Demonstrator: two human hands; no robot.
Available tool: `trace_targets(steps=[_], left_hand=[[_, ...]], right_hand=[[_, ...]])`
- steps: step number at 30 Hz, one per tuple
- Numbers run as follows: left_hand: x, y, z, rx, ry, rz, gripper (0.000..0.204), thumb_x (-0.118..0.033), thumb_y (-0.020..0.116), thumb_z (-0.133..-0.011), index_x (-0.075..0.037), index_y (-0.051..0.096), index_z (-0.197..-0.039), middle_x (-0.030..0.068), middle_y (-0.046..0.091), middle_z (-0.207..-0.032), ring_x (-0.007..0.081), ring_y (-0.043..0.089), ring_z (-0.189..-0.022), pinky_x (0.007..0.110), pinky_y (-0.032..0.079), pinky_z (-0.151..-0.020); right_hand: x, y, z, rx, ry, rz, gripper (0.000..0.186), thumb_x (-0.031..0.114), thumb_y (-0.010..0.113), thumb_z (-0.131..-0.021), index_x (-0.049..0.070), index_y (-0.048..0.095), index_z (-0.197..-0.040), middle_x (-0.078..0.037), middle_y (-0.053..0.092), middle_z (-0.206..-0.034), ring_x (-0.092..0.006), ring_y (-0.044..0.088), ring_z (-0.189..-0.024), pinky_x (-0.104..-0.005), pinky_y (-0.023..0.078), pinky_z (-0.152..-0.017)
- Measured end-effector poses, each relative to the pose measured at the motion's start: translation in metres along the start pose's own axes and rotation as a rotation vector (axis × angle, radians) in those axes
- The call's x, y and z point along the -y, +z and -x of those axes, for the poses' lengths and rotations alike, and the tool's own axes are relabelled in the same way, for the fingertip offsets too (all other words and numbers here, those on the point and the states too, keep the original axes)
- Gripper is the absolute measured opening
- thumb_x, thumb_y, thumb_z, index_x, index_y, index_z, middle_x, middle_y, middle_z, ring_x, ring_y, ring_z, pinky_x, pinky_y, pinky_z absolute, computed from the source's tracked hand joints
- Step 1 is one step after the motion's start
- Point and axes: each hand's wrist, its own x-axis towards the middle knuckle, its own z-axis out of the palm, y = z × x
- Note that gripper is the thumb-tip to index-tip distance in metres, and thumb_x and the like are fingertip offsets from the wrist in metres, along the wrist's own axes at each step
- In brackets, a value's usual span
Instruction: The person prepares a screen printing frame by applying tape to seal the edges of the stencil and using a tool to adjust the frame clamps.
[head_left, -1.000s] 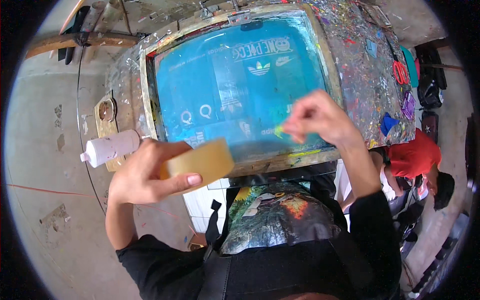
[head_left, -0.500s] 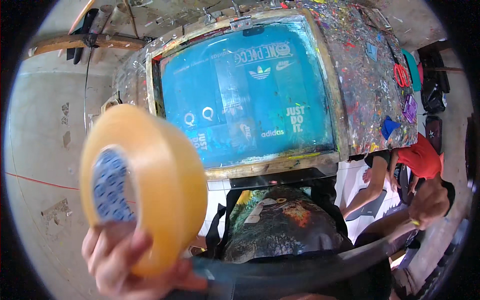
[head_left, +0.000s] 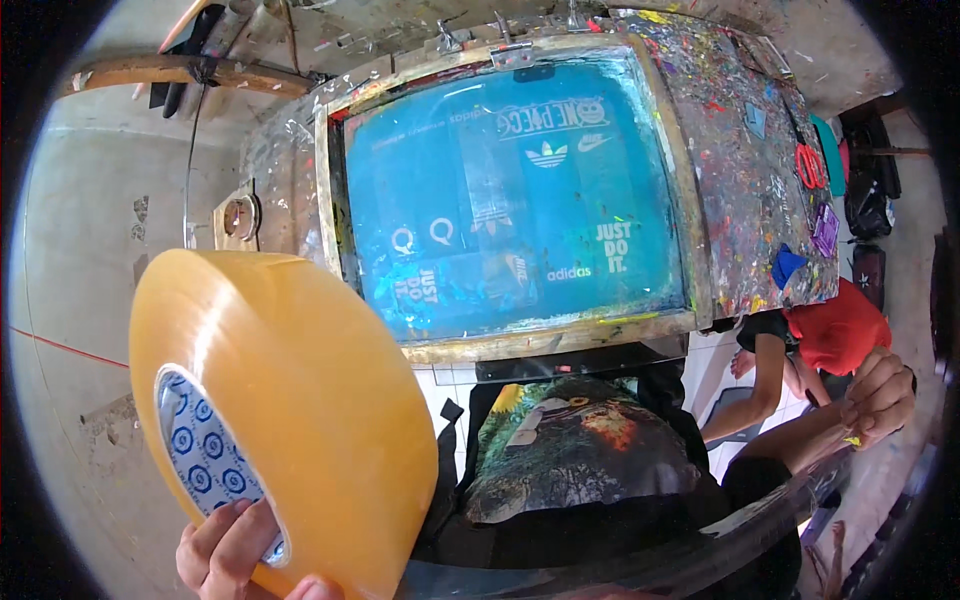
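The left fingers [head_left: 232,548] brought the tape roll [head_left: 330,400] lower and closer; the right hand [head_left: 880,400] swung far right, stretching out a clear strip [head_left: 745,522].

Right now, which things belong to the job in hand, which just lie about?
In use:
tape roll, in left hand
tape strip, in right hand
framed screen, probably; untouched

Seemingly lying about:
red scissors
blue scrap
purple object
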Motion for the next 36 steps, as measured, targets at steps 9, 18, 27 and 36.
trace_targets(steps=[9,18,27,36], left_hand=[[0.033,0.058,0.016,-0.518,0.217,-0.068,0.034,-0.055,0.067,-0.09,-0.028,0.069,-0.113,0.0095,0.067,-0.107,0.032,0.068,-0.076,0.036,0.052,-0.058],[0.15,0.285,-0.058,-0.483,-0.212,-0.216,0.026,-0.027,0.084,-0.082,-0.021,0.078,-0.106,0.0044,0.073,-0.102,0.0181,0.071,-0.076,0.031,0.056,-0.062],[0.137,0.393,-0.043,-0.343,-0.625,-0.166,0.058,-0.035,0.081,-0.085,-0.014,0.062,-0.136,0.0149,0.061,-0.127,0.0267,0.069,-0.089,0.036,0.057,-0.075],[0.048,0.259,-0.104,-0.035,-0.187,1.093,0.057,-0.027,0.089,-0.073,-0.004,0.069,-0.121,0.0176,0.07,-0.119,0.03,0.069,-0.105,0.038,0.053,-0.091]], right_hand=[[-0.092,0.125,-0.013,-0.391,0.793,0.027,0.007,0.001,0.081,-0.076,-0.001,0.075,-0.076,-0.007,0.068,-0.066,-0.0168,0.064,-0.062,-0.0282,0.047,-0.058],[-0.037,0.11,-0.154,0.149,0.736,0.576,0.025,-0.001,0.078,-0.074,0.0,0.075,-0.099,-0.014,0.067,-0.076,-0.0258,0.065,-0.068,-0.0348,0.049,-0.063],[-0.04,0.13,-0.212,0.692,0.499,0.63,0.049,0.01,0.073,-0.075,0.005,0.062,-0.122,-0.01,0.065,-0.09,-0.0299,0.064,-0.084,-0.0423,0.052,-0.07],[-0.083,0.146,-0.23,0.413,0.345,0.449,0.027,0.006,0.077,-0.072,0.002,0.07,-0.098,-0.014,0.07,-0.103,-0.0283,0.068,-0.088,-0.0395,0.053,-0.077]])
